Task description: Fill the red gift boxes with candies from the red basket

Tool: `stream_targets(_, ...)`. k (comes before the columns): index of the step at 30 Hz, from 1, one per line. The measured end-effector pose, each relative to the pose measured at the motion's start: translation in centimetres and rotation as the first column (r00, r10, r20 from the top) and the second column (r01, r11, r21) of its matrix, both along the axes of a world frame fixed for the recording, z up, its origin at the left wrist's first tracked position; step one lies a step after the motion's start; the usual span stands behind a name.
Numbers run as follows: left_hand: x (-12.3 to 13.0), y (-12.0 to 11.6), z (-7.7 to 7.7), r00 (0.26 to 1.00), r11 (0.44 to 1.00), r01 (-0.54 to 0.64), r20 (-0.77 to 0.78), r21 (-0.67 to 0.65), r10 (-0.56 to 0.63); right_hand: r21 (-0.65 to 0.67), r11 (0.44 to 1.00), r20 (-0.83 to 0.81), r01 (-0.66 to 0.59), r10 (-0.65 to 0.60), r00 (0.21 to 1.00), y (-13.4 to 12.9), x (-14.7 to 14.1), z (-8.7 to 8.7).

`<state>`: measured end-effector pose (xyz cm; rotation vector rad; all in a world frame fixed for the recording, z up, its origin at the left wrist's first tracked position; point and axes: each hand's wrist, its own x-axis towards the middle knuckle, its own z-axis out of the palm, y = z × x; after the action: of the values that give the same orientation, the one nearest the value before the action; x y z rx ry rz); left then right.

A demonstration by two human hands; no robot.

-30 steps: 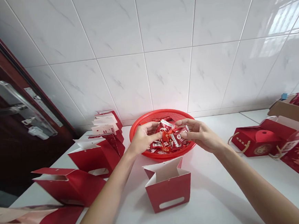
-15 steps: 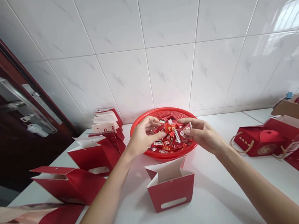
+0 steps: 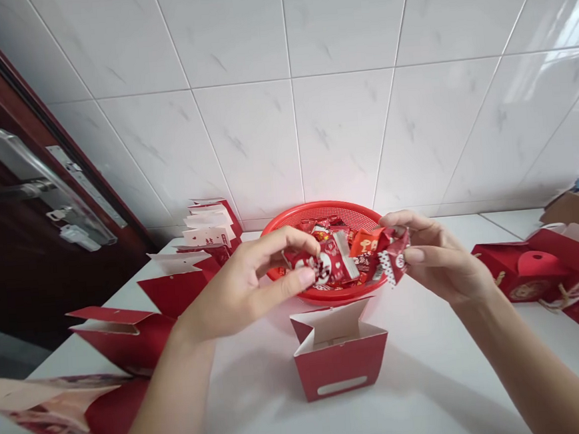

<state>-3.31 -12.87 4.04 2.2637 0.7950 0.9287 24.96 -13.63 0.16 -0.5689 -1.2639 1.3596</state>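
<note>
My left hand (image 3: 254, 280) pinches a dark red wrapped candy (image 3: 330, 260) with a pale crimped end, over the front left of a red plastic basket (image 3: 333, 207). At the basket's right side, my right hand (image 3: 437, 255) has its thumb and fingers closed on red candy packets (image 3: 395, 255), one with a dotted edge; an orange packet (image 3: 365, 242) lies against them. More wrapped candies fill the basket. Just in front stands a red paper box (image 3: 344, 366), its top open and its white inside showing.
Several open red boxes (image 3: 167, 290) line the left side of the white table (image 3: 253, 394). On the right are closed red boxes (image 3: 522, 272) with rope handles and a cardboard box (image 3: 570, 211). A tiled wall rises behind; a door (image 3: 12, 265) is at the left.
Both hands have lifted off the candies toward me, each now holding candy above the basket's front. The view has shifted slightly, and the open box stays standing in front.
</note>
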Motion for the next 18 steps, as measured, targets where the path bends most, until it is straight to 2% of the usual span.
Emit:
stream_targets(3, -0.5, -2.5, 1.2, 0.975, 0.988, 0.125, -0.193, 0.088, -0.106, 0.055, 0.998, -0.004, -0.033, 0.034, 0.999, -0.9, 0.2, 0.9)
stream_targets(6, -0.3, -4.2, 1.3, 0.924, 0.979, 0.188, -0.353, 0.083, -0.148, 0.077, 0.997, 0.045, -0.032, 0.029, 0.999, -1.4, 0.1, 1.1)
stream_targets(12, 0.4, -5.3, 0.2, 0.88, 0.985, 0.032, -0.472, 0.172, 0.054, 0.052, 0.998, 0.119, -0.025, 0.018, 0.993, -1.2, -0.3, 0.6)
stream_targets(18, 0.4, -5.4, -0.1, 0.859, 0.968, -0.039, -0.487, 0.246, 0.159, 0.089, 0.995, 0.12, -0.044, 0.033, 0.992, -1.1, -0.2, 0.7)
